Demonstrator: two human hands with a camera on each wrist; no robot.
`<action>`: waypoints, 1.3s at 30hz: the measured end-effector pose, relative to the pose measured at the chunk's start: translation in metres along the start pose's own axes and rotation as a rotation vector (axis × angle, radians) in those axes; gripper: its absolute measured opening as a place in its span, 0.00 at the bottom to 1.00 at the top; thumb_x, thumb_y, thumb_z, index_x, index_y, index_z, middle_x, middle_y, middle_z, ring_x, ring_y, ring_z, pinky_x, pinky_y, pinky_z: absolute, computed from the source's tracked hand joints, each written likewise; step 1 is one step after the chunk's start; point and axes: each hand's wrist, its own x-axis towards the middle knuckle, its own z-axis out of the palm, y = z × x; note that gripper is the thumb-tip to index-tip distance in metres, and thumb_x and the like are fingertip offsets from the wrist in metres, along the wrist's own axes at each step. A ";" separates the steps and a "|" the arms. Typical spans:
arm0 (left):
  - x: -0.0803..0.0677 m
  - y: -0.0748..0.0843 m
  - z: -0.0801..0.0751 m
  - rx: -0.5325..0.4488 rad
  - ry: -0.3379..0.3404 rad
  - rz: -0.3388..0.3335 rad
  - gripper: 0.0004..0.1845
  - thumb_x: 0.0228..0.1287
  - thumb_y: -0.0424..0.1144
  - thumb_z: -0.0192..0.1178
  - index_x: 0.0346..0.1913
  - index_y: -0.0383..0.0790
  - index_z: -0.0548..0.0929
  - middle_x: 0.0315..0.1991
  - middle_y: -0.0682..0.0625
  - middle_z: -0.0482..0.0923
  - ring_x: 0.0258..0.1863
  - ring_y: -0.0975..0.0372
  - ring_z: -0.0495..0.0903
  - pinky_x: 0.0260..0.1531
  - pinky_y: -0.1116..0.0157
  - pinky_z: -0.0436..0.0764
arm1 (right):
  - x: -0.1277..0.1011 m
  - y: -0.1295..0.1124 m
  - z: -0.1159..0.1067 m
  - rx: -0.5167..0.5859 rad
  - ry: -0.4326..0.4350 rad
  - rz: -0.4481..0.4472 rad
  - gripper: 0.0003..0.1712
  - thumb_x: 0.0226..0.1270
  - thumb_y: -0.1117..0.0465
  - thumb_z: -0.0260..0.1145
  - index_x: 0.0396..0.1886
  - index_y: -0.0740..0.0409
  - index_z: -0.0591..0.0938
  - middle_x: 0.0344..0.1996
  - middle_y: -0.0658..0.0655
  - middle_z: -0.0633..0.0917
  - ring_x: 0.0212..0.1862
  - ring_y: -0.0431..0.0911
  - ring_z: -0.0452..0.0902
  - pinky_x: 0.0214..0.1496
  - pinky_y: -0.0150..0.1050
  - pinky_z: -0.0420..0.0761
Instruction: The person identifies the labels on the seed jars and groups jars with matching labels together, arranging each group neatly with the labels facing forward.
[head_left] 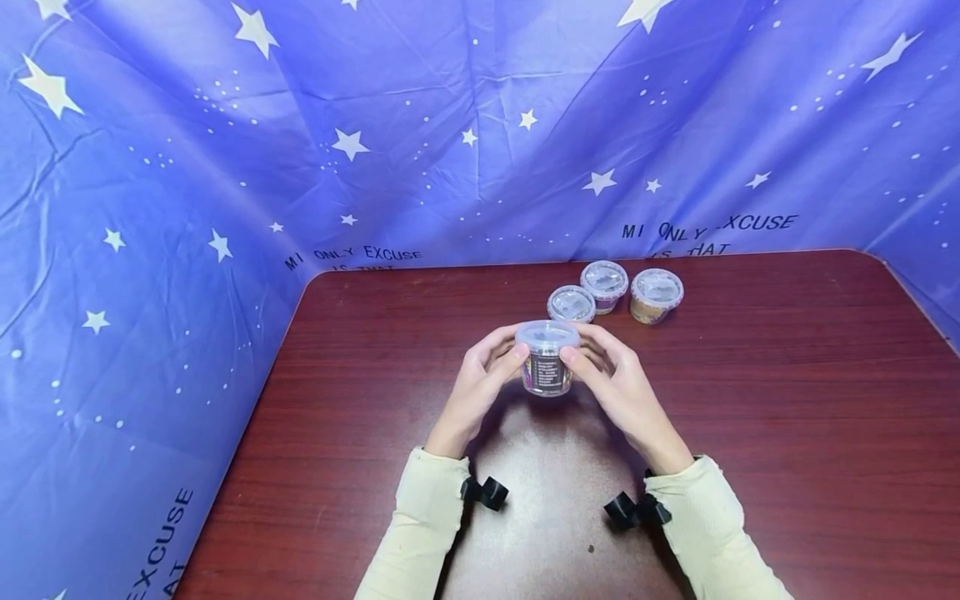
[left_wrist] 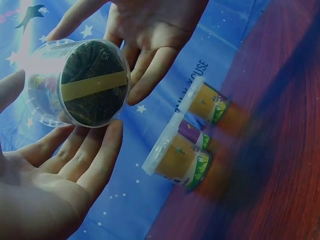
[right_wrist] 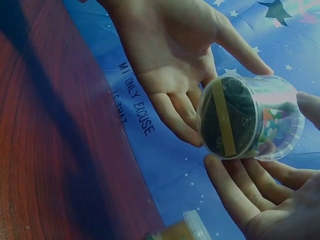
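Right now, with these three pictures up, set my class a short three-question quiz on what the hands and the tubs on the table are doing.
1. True or false: the held tub is standing on the table.
2. How many other lidded tubs stand behind the hands? A) two B) three C) five
3. Fill in: the tub is held between the left hand and the ______ hand.

Key
1. False: the wrist views show its underside in the air, between the fingers of both hands.
2. B: three, grouped near the far edge of the table.
3. right
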 end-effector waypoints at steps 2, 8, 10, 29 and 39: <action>0.001 0.001 -0.001 0.008 -0.001 -0.003 0.22 0.73 0.37 0.54 0.65 0.32 0.73 0.56 0.35 0.78 0.52 0.61 0.81 0.56 0.55 0.81 | 0.000 -0.001 0.000 -0.002 0.005 0.001 0.24 0.75 0.61 0.60 0.67 0.62 0.73 0.46 0.46 0.84 0.48 0.38 0.80 0.47 0.31 0.83; 0.002 0.003 -0.002 0.064 0.036 0.035 0.21 0.72 0.35 0.57 0.65 0.33 0.74 0.56 0.34 0.78 0.48 0.61 0.82 0.53 0.56 0.83 | 0.002 -0.001 0.001 -0.077 0.095 -0.008 0.23 0.70 0.60 0.66 0.62 0.62 0.77 0.45 0.47 0.84 0.48 0.38 0.80 0.52 0.28 0.78; 0.002 0.003 -0.001 0.085 0.052 0.046 0.21 0.71 0.34 0.58 0.64 0.33 0.74 0.56 0.34 0.79 0.47 0.61 0.83 0.52 0.57 0.83 | 0.002 -0.001 0.001 -0.102 0.124 -0.014 0.23 0.68 0.60 0.68 0.61 0.61 0.78 0.45 0.49 0.84 0.48 0.38 0.80 0.54 0.27 0.77; 0.003 0.004 0.002 0.190 0.078 0.036 0.23 0.68 0.36 0.62 0.64 0.37 0.75 0.56 0.40 0.80 0.52 0.57 0.81 0.55 0.64 0.81 | 0.003 0.002 0.008 -0.107 0.143 -0.003 0.24 0.71 0.58 0.65 0.63 0.62 0.74 0.52 0.59 0.81 0.49 0.38 0.78 0.47 0.26 0.81; 0.001 0.006 -0.004 0.101 0.038 -0.002 0.23 0.69 0.35 0.59 0.66 0.36 0.74 0.57 0.38 0.78 0.50 0.61 0.81 0.53 0.64 0.82 | 0.002 0.001 0.005 -0.058 0.102 -0.016 0.23 0.72 0.61 0.64 0.63 0.65 0.74 0.49 0.56 0.82 0.49 0.37 0.80 0.49 0.30 0.83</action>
